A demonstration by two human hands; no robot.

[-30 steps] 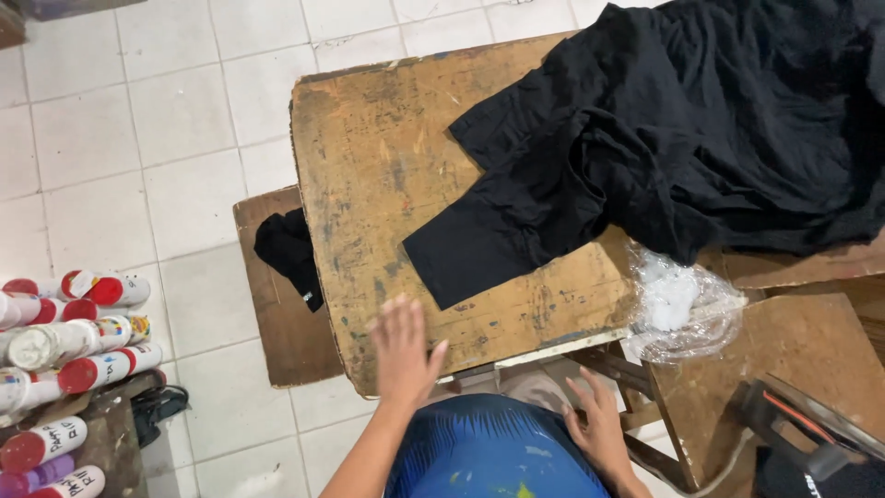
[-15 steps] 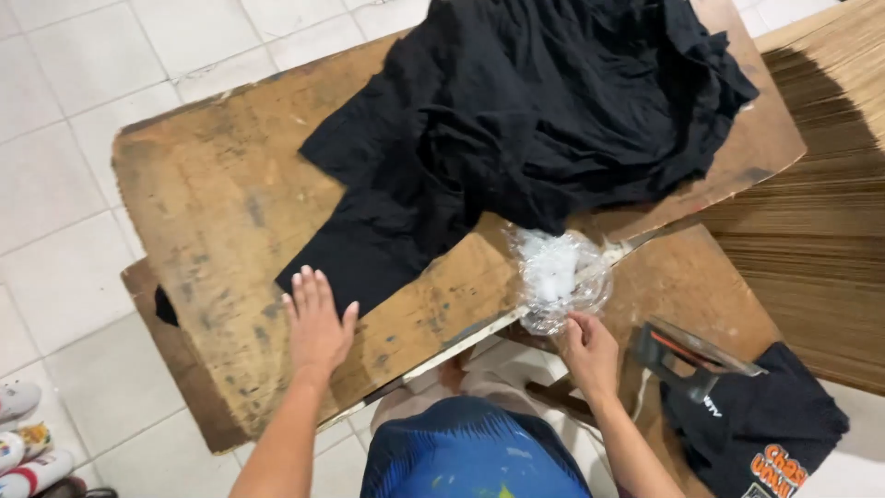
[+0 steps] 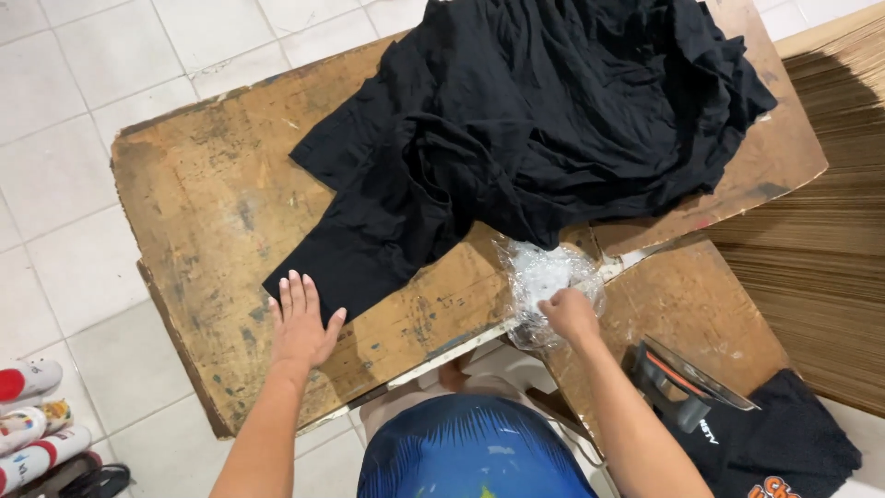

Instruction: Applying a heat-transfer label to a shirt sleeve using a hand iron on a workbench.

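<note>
Sprawling crumpled over the board [image 3: 212, 184], the black cloth [image 3: 516, 120]; left hand [image 3: 300, 327] flat, fingers spread, on its edge; right hand [image 3: 567, 314] pinching clear plastic [image 3: 544, 277].

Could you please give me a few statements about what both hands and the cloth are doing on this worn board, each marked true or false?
1. The left hand lies flat, fingers spread, at the edge of the black crumpled cloth. True.
2. The right hand holds the clothes iron. False: it touches the clear crinkled plastic bag; the grey iron stands apart.
3. The cloth lies on the worn wooden board. True.
4. The cloth is neatly folded. False: it is rumpled.
</note>
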